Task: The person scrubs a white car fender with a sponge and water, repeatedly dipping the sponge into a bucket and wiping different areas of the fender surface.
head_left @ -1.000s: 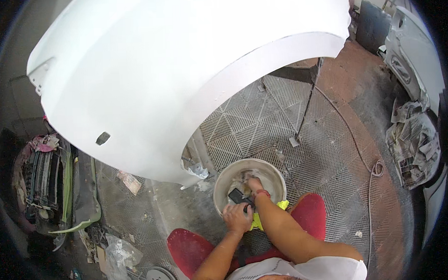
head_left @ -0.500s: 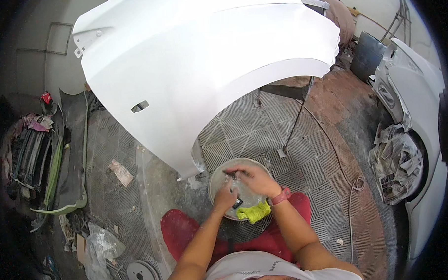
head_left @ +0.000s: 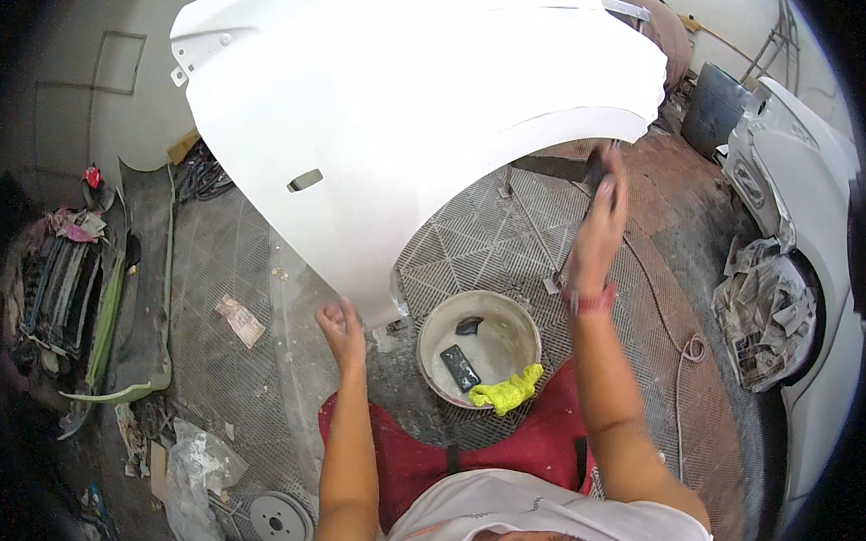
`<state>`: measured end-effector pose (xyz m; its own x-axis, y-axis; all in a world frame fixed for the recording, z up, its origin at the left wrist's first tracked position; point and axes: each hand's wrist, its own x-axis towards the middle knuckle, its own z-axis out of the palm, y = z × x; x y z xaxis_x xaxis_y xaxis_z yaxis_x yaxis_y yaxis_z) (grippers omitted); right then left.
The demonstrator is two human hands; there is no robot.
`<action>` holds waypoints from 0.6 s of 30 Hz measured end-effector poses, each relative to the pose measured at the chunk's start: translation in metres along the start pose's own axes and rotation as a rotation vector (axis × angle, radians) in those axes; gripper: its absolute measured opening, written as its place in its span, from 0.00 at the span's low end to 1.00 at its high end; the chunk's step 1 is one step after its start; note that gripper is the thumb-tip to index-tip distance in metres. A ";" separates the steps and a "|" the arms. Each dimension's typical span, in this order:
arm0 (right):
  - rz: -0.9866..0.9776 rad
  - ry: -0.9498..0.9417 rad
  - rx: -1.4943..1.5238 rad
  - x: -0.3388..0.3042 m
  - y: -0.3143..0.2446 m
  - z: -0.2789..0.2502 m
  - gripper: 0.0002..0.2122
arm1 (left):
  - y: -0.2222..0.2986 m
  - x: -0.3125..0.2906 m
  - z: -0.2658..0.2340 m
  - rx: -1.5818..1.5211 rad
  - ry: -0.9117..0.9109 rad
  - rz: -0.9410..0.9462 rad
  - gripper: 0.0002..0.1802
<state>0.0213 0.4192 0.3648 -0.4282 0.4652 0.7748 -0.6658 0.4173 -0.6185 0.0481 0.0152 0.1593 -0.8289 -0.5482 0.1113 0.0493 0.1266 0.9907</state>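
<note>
A white car fender [head_left: 352, 149] stands before me, its wheel arch curving on the right. My left hand [head_left: 342, 333] is closed at the fender's lower left edge, seemingly gripping it. My right hand [head_left: 601, 222] is raised beside the right end of the arch, slightly blurred. Its fingers press on a dark, flat piece [head_left: 596, 169] that looks like sandpaper. Between my knees sits a round, pale bucket [head_left: 534, 329] with cloudy water. In it are a dark rectangular block [head_left: 459, 368] and a dark scrap [head_left: 469, 325]. A yellow-green cloth [head_left: 507, 392] hangs over its near rim.
A thin hose [head_left: 667, 358] runs along the patterned floor at right. Beyond it stands another pale car panel [head_left: 802, 172] with crumpled paper and plastic [head_left: 767, 316]. Car parts [head_left: 120, 310] and a plastic bag [head_left: 197, 479] lie left, near a metal disc [head_left: 280, 521].
Both hands have left the bucket. The left went to the fender's lower edge; the right rose to the arch's right end with the dark piece. The view has shifted slightly.
</note>
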 end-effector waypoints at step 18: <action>-0.749 -0.397 -0.384 0.107 -0.043 0.153 0.35 | 0.039 0.053 0.014 -0.491 -0.324 -0.030 0.65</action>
<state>-0.0893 0.3316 0.4944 -0.1932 -0.3012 0.9338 -0.6354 0.7636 0.1148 -0.0014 0.0030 0.2026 -0.9581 -0.2555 0.1298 0.2115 -0.3251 0.9217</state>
